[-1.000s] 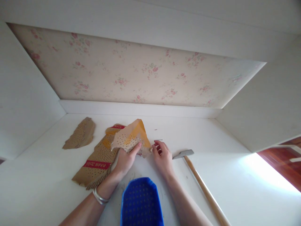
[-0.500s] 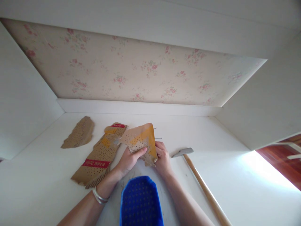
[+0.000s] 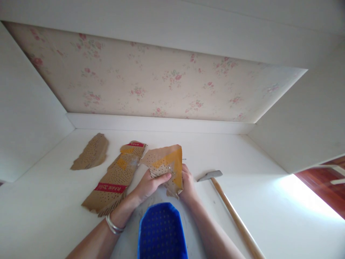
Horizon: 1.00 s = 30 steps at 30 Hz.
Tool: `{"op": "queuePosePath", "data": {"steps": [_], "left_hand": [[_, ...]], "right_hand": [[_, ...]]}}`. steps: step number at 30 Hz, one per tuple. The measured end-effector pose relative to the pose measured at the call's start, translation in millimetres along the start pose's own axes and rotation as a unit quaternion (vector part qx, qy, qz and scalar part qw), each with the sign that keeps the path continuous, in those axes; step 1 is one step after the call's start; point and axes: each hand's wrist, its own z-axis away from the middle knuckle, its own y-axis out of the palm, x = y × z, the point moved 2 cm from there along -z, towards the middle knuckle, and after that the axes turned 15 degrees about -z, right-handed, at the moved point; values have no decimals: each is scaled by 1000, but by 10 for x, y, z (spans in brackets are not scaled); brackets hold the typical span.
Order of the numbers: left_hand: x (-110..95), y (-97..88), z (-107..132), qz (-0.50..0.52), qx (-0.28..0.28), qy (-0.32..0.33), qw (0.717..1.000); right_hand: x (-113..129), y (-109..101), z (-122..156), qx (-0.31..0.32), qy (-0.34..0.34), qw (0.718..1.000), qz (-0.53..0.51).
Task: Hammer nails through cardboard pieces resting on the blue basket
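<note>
Your left hand is clamped on a torn, perforated cardboard scrap, the thumb flat across its near part and the fingers tucked out of sight beneath it. The scrap, marked with an orange-yellow patch, reaches far and right of that hand, toward your right hand. Your right hand sits at the scrap's right edge, its fingers largely hidden behind the cardboard, so you can't tell whether they pinch it or anything else. A thin nail shows just beyond those fingers.

To your left lies a larger cardboard strip with red printed bands, close to the scrap's left corner; a smaller brown cardboard fragment lies farther left. Near you, between your forearms, is a blue plastic basket. Right of your right hand rests a wooden-handled hammer, well apart from the scrap.
</note>
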Motion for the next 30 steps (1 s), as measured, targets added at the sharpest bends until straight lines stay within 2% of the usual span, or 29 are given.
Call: {"op": "queuePosePath", "data": {"steps": [6, 15, 18, 20, 25, 27, 30], "left_hand": [[33, 13, -16, -1, 12, 22, 1000], [79, 6, -30, -26, 6, 21, 999], [46, 17, -23, -28, -15, 27, 999], [17, 12, -20, -27, -48, 20, 998], [-40, -28, -11, -48, -132, 17, 990], [-33, -27, -6, -60, -131, 13, 990], [2, -1, -1, -68, -97, 20, 993]], "right_hand": [[16, -17, 7, 2, -14, 1000, -8], [-2, -14, 22, -11, -14, 1000, -12], [-6, 0, 14, -22, -3, 1000, -8], [-26, 4, 8, -38, 12, 999, -3], [-75, -37, 38, -146, 42, 988, 19], [-46, -38, 64, -163, 35, 986, 27], [18, 8, 91, -133, 13, 990, 41]]}}
